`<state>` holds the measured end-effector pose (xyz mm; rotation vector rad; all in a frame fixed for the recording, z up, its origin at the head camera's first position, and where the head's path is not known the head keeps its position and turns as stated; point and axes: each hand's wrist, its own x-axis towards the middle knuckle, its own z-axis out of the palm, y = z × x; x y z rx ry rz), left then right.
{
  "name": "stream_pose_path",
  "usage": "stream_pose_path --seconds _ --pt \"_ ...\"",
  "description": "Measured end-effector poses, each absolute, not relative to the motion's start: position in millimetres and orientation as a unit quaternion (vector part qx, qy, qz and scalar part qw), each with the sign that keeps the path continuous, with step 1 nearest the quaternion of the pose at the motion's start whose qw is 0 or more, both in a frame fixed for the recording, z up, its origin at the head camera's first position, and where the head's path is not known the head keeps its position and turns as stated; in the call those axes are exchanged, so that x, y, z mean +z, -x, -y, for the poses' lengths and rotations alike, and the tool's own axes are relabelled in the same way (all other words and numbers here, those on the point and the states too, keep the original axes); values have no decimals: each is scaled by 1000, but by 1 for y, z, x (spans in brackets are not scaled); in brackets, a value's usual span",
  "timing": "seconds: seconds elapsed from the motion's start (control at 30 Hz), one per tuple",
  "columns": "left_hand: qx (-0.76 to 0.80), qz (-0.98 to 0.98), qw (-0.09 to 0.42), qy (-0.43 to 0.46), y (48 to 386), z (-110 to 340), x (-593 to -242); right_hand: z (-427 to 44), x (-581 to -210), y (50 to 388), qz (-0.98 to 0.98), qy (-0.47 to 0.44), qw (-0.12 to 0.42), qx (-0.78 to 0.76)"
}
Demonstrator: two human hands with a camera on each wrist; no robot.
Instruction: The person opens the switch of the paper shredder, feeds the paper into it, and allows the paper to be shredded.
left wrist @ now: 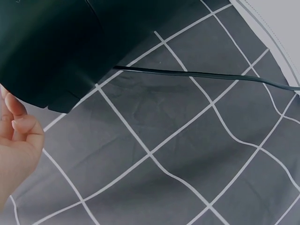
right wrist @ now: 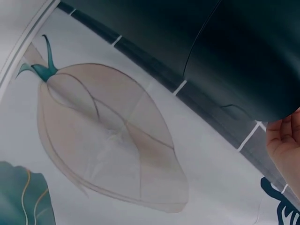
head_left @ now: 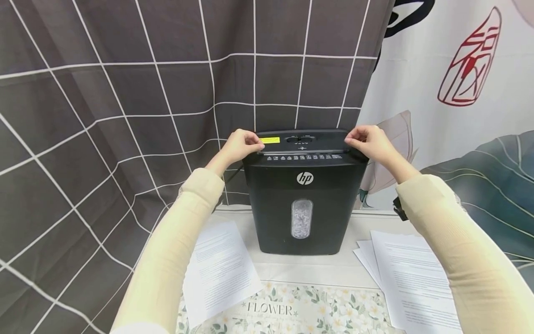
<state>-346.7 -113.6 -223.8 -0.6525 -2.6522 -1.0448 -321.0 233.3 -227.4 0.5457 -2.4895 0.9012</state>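
Shredder (head_left: pixel 271 208): upright at the back of the pale desk (head_left: pixel 317 269), centred between the hands; smooth black plastic body, rounded corners, tapering towards the base. Front bears a white logo and an oblong clear window (head_left: pixel 301 219) showing crinkled white shreds; flat top carries a yellow label (head_left: pixel 270 140). Left hand (head_left: pixel 238 144) and right hand (head_left: pixel 371 143) grip opposite ends of the top, fingers curled, thumbs nearest the middle; exact fingertip contact partly hidden. Sleeves (head_left: pixel 450 232) cream, finely ribbed knit. One thin printed sheet (head_left: pixel 219 264) lies at left, overlapping the floral mat (head_left: pixel 346 306); loosely fanned sheets (head_left: pixel 417 283) at right. Behind, a dark grey curtain (head_left: pixel 125 28), soft folds, white grid. Left wrist view: slim black cord (left wrist: pixel 187 73) crossing the cloth.
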Motion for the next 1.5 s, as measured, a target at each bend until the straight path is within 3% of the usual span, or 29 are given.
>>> stream_pose_path --seconds 0.43,0.83,1.2,1.5 --pt "-436 856 145 236 334 128 -227 -229 -230 308 835 -206 261 438" --pt "-503 813 182 230 312 141 -252 -215 -241 278 776 -231 278 516" --pt "-548 791 170 211 283 148 -278 -178 -280 255 656 -290 290 633" --pt "-549 795 176 188 267 155 -315 -151 -321 244 665 -336 247 619"
